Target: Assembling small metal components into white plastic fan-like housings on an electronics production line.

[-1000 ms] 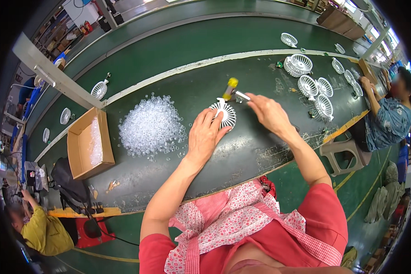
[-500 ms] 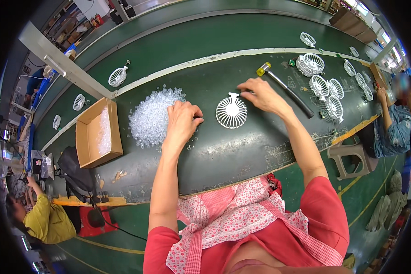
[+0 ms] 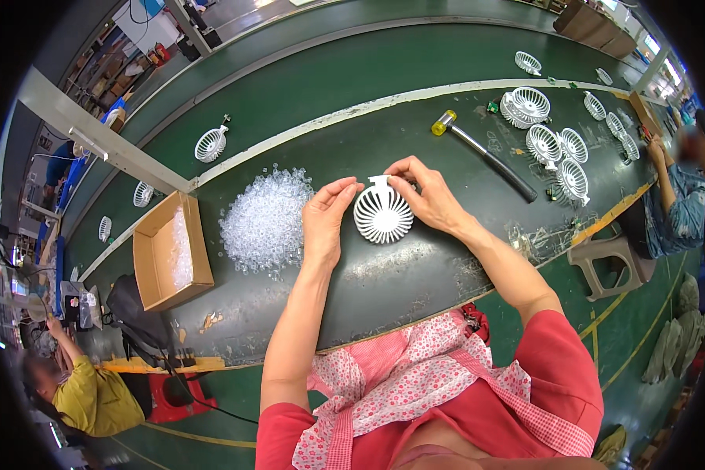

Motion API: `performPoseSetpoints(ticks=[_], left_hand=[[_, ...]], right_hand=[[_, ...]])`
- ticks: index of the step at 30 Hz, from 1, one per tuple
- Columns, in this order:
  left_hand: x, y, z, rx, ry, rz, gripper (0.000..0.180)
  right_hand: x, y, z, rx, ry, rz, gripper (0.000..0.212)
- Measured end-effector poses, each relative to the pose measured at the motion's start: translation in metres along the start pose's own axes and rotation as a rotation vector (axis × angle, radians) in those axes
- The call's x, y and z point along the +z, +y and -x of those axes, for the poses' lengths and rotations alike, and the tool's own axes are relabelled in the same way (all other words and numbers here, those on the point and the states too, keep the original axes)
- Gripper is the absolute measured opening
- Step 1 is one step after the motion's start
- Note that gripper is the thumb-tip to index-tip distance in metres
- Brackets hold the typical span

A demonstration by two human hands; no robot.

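Note:
A round white slatted fan grille [image 3: 383,218] with a short neck at its far side stands on the green bench in front of me. My right hand [image 3: 431,199] pinches that neck between thumb and fingers. Close by on the left, my left hand [image 3: 326,222] holds its thumb and fingertips pressed together beside the neck; whatever they grip is too small to make out. A heap of small clear plastic pieces [image 3: 260,223] lies just left of my left hand. To the right of my right hand rests a mallet [image 3: 484,158] with a yellow head and black handle.
A cardboard box [image 3: 153,274] with more clear pieces stands left, near a black bag [image 3: 137,313]. Several white grilles [image 3: 572,182] are grouped at right. Beyond a pale rail [image 3: 321,117] runs a green belt carrying more grilles. Co-workers sit at both sides.
My left hand has left the clear pieces and come to the grille's neck. My right hand has taken hold of the neck, and the grille sits slightly nearer and further left.

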State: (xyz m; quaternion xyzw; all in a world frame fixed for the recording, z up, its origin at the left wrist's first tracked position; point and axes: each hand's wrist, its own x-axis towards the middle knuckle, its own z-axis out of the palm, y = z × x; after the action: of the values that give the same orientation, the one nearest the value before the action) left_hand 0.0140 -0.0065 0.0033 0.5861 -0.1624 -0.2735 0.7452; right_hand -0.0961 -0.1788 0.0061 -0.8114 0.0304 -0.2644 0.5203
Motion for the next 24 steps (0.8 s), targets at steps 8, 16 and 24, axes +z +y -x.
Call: performPoseSetpoints(ticks=[8, 16, 24], left_hand=[[0.004, -0.004, 0.002, -0.017, -0.021, 0.079, 0.023], [0.005, -0.007, 0.005, 0.242, -0.038, -0.295, 0.021], [0.007, 0.003, 0.006, 0.161, -0.125, -0.095, 0.013]], right_hand=[[0.007, -0.01, 0.002, -0.004, -0.036, 0.049, 0.016], [0.009, -0.005, 0.005, -0.044, 0.037, 0.12, 0.014], [0.001, -0.008, 0.003, -0.144, -0.062, 0.09, 0.012]])
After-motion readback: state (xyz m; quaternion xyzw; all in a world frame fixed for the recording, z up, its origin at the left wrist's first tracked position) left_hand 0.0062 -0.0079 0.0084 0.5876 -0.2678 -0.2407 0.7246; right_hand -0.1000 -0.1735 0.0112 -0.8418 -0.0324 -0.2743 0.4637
